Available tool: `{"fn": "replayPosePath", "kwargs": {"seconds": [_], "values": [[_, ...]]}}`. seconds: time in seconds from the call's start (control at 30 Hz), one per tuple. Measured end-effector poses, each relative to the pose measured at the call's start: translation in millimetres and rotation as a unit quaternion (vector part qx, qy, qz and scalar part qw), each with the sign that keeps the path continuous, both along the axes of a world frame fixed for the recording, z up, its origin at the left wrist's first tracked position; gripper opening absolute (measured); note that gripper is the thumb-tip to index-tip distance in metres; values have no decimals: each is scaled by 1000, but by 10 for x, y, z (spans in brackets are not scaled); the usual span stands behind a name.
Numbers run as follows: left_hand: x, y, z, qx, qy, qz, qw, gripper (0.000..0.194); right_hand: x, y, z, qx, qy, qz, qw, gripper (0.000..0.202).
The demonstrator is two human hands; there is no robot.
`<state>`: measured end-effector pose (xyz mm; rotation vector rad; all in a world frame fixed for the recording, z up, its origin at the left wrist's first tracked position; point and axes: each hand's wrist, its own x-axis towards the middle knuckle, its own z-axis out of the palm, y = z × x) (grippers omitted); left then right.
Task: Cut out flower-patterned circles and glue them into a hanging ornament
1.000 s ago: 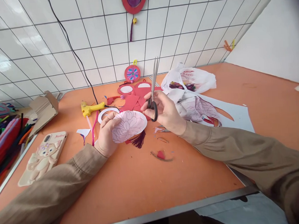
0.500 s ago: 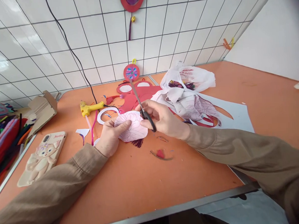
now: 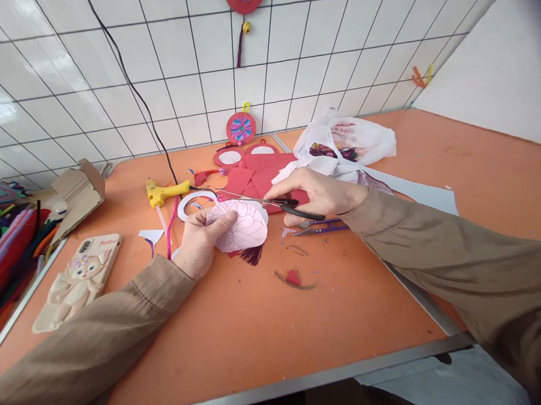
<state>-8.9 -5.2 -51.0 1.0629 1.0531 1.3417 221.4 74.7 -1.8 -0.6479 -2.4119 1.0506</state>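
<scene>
One pale pink, rounded paper piece (image 3: pixel 242 228) with thin petal-like outlines is showing its patterned face above the orange desk (image 3: pixel 261 343), the blades of black-handled metal scissors (image 3: pixel 301 212) lying along its upper edge. The left hand (image 3: pixel 200 240) is pinching the left side of the paper piece, its thumb crossing the drawn face. The right hand (image 3: pixel 318 192) is gripping the scissors by the handles, its back facing up. A maroon tassel (image 3: pixel 252 255) is projecting below.
</scene>
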Motion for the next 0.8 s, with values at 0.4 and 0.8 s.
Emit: {"fn": "replayPosePath", "kwargs": {"seconds": [0.4, 0.8], "values": [[14, -15, 0, 8, 7, -3, 1000, 28, 1, -8, 19, 16, -7, 11, 1000, 18], [22, -29, -1, 18, 6, -12, 1000, 25, -10, -14, -11, 45, -2, 22, 999, 20]]}}
